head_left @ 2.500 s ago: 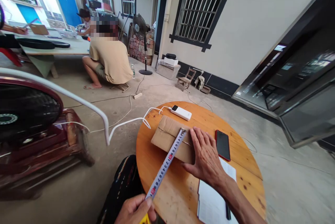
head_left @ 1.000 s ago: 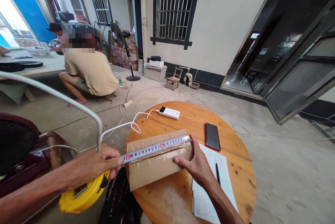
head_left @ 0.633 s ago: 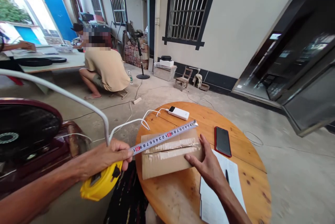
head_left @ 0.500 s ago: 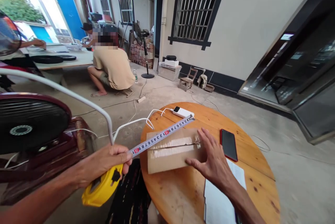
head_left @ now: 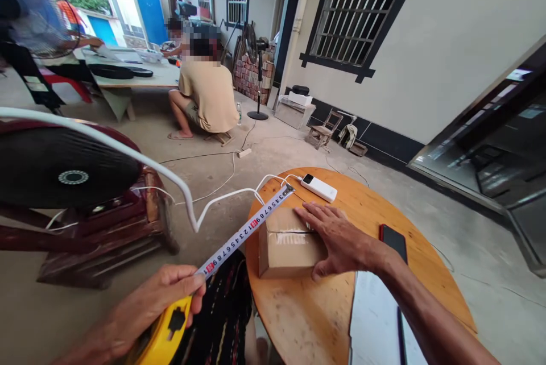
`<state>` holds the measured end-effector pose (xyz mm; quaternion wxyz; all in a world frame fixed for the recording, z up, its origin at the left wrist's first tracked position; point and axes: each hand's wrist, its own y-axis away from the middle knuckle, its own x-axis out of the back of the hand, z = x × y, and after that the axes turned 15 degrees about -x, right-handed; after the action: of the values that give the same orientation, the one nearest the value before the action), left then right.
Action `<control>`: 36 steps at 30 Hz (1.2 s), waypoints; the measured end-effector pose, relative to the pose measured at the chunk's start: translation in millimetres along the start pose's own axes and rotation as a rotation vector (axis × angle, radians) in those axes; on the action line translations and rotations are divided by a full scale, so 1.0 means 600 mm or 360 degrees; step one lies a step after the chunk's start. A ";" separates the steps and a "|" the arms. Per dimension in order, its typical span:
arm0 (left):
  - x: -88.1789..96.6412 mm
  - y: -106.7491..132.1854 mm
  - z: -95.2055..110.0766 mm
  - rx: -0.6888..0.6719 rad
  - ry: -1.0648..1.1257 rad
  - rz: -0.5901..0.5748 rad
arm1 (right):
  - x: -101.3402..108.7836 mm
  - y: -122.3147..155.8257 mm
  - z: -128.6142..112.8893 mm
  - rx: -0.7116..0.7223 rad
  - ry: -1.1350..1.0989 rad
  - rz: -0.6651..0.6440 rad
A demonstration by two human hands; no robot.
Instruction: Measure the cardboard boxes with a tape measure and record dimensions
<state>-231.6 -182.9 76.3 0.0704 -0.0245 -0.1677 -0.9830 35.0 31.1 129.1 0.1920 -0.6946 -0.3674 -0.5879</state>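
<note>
My left hand (head_left: 173,292) is closed around a yellow tape measure (head_left: 164,334), with the thumb pressed on the drawn-out blade. The white blade (head_left: 239,238) slants up and away past the left edge of a cardboard box (head_left: 290,257), its hooked tip just beyond the far left corner. Brown and taped along its top seam, the box rests on a round wooden table (head_left: 294,319). My right hand (head_left: 336,240) lies across the box's top and right side, fingers stretched out and thumb low near the front.
A white power bank (head_left: 319,187) with a cable, a phone (head_left: 393,241), and papers with a pen (head_left: 379,319) lie on the table. A white tube (head_left: 140,156) arches at left before a fan (head_left: 70,174). Further back a person (head_left: 209,92) sits low by a work table (head_left: 160,78).
The tape blade has shifted from across the box's top to its left edge. My right hand has slid further over the box, which has turned slightly. The view has swung left.
</note>
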 end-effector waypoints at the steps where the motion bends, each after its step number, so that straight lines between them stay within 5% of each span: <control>1: 0.000 0.002 -0.006 0.0007 0.0033 0.0009 | 0.001 0.002 0.000 0.0001 -0.0005 0.0011; 11: -0.065 0.004 -0.057 0.0013 0.0203 0.0007 | 0.051 0.050 0.039 -0.0450 -0.0296 0.0088; 17: -0.103 0.000 -0.078 -0.0020 0.0159 -0.0006 | 0.079 0.027 0.078 -0.0495 -0.0727 -0.0252; 27: -0.144 -0.038 -0.121 -0.0189 0.0257 0.0060 | 0.053 0.005 0.100 -0.0814 -0.0961 -0.0167; 36: -0.183 -0.042 -0.155 -0.0295 0.0194 0.0030 | 0.039 0.012 0.097 -0.0880 -0.1135 -0.0174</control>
<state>-129.3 -175.9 -27.3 0.0870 0.0273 -0.0711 -0.9933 80.8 73.8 139.0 -0.1706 -0.8584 -0.2759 -0.3973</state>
